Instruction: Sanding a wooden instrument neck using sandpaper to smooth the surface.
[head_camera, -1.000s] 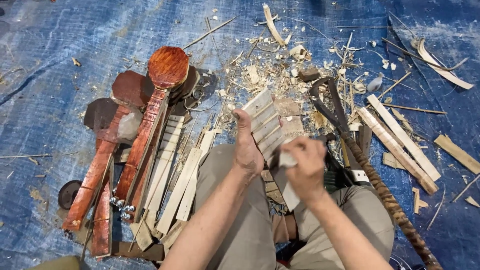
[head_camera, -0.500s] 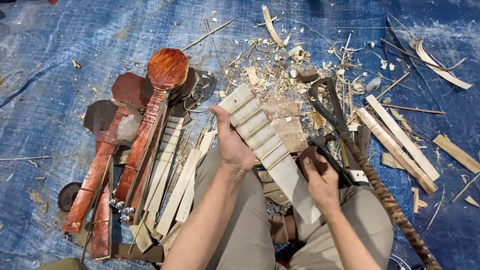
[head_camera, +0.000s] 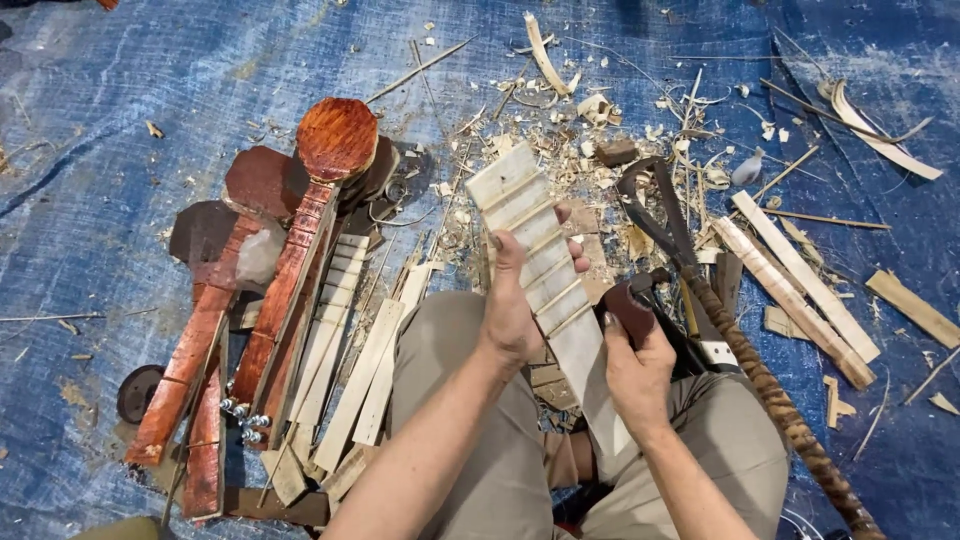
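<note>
My left hand (head_camera: 510, 300) grips a long pale wooden strip (head_camera: 520, 200) crossed by thin raised bars, like a fretboard, holding it tilted up over my lap. My right hand (head_camera: 637, 365) is closed on a small dark reddish-brown block (head_camera: 630, 308) pressed against the strip's right edge. The strip's lower end (head_camera: 600, 410) rests down toward my right thigh.
Reddish varnished instrument necks (head_camera: 290, 260) and pale fretted strips (head_camera: 340, 330) lie left of my knees. Wood shavings (head_camera: 560, 130), large shears (head_camera: 655, 205), a wrapped stick (head_camera: 770, 390) and pale slats (head_camera: 800, 280) cover the blue tarp (head_camera: 120, 120) ahead and right.
My left hand swung the strip out to the left and back toward centre, raising its top end. My right hand dropped from the strip's middle to its right edge, now holding the dark block.
</note>
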